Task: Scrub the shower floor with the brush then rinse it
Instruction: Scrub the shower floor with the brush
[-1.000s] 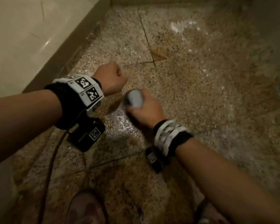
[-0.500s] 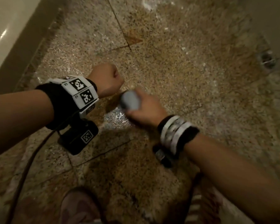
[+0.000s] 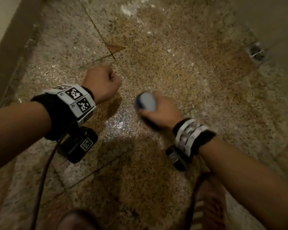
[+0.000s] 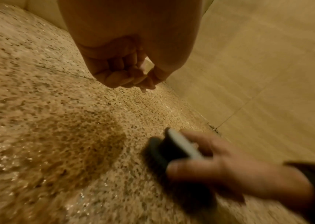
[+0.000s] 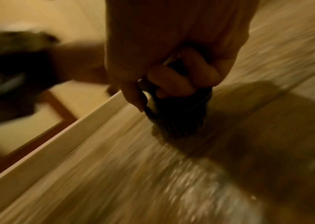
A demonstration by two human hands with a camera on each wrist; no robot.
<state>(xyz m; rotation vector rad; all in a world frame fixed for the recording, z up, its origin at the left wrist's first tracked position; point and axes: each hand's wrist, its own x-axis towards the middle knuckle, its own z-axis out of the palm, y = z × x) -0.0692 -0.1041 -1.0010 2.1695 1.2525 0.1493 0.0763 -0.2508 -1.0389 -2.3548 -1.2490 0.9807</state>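
The wet speckled stone shower floor (image 3: pixel 165 67) fills the head view. My right hand (image 3: pixel 158 112) grips a scrub brush (image 3: pixel 146 101) with a pale grey top and dark bristles, pressed bristles-down on the floor near the middle. The brush (image 4: pixel 172 150) also shows in the left wrist view, and the blurred brush (image 5: pixel 179 112) is in my curled fingers in the right wrist view. My left hand (image 3: pixel 103 83) hovers to the left of the brush as an empty fist; its curled fingers (image 4: pixel 122 75) hold nothing.
A metal floor drain (image 3: pixel 255 53) sits at the far right by the wall. A pale tiled wall (image 3: pixel 2 19) borders the floor on the left. White foam patches (image 3: pixel 126 10) lie at the far end. My feet (image 3: pixel 73 221) stand at the near edge, with cables (image 3: pixel 43 176) hanging from both wrists.
My right hand has slid the brush to the right, away from the left fist. The view has swung right and down, bringing the drain into sight. The left fist stays closed.
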